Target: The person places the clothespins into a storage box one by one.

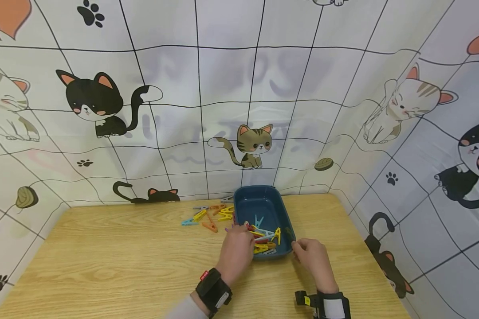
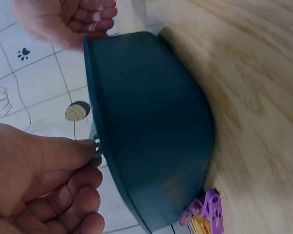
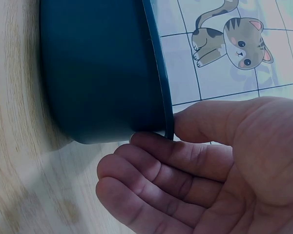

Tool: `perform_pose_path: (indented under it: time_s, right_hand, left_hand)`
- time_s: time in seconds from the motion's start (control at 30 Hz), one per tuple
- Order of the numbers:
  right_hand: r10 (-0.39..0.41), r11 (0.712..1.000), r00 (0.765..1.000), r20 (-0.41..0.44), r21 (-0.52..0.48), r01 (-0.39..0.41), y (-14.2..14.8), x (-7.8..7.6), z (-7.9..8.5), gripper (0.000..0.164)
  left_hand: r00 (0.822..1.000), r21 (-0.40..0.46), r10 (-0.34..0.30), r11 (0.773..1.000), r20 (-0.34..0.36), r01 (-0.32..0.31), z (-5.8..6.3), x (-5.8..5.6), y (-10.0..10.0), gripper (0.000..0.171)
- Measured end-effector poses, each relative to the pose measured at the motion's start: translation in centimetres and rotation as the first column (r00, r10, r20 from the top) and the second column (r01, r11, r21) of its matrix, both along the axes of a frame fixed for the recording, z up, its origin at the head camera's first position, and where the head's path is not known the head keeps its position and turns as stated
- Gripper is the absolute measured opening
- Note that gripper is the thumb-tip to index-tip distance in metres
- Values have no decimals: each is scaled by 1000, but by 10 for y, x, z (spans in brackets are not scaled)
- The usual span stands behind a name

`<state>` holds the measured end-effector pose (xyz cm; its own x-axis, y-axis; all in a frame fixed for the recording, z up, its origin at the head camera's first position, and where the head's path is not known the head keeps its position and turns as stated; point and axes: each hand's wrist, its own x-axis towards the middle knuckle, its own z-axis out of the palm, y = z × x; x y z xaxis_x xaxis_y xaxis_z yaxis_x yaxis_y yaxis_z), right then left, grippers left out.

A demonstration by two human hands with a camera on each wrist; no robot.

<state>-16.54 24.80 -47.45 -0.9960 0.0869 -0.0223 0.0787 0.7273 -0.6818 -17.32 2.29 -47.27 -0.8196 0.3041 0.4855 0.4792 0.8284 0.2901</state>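
Note:
A dark blue plastic basin [image 1: 259,204] stands on the table, with several coloured clothespins [image 1: 278,235] heaped in its near end. My left hand [image 1: 237,249] is at the basin's near left rim. In the left wrist view its thumb and forefinger pinch a small grey-green clothespin [image 2: 97,146], mostly hidden behind the fingertips and right at the rim. At the near right corner my right hand [image 1: 313,259] grips the basin's rim between thumb and forefinger, its other fingers curled below.
Left of the basin, loose clothespins lie on the wooden table [image 1: 123,257]: a light blue one [image 1: 189,222], an orange one [image 1: 210,227] and several yellow ones. Purple clothespins [image 2: 214,212] lie against the basin's outer side. A cat-printed curtain [image 1: 175,88] hangs behind the table.

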Motion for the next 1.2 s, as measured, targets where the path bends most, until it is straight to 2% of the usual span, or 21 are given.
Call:
perform_pose_path:
  time_s: [0.2, 0.43, 0.57, 0.83, 1.03, 1.2]
  right_hand:
    - [2, 1000, 1000, -1, -2, -2, 1, 0, 0, 28]
    - [0, 1000, 1000, 1, 6, 0, 1, -1, -2, 28]
    - [-3, 1000, 1000, 5, 5, 3, 1, -1, -2, 29]
    - [-10, 1000, 1000, 17, 1, 10, 1, -2, -2, 30]
    - [-8, 1000, 1000, 17, -3, 8, 1, -2, -2, 30]
    - [-8, 1000, 1000, 28, -1, 8, 1, -2, -2, 30]
  left_hand:
    - [998, -85, -45, 995, -36, 42, -5, -3, 10, 22]
    - [999, -36, -51, 998, 14, 52, -4, -2, 12, 13]
    - [999, 16, -31, 999, 35, 30, -2, -2, 6, 9]
    - [998, 94, 33, 995, 44, -38, 1, -9, -25, 11]
    - [995, 100, 101, 990, 9, -101, -8, -19, -56, 9]
    - [982, 97, 188, 977, 9, -188, -16, -29, -81, 6]
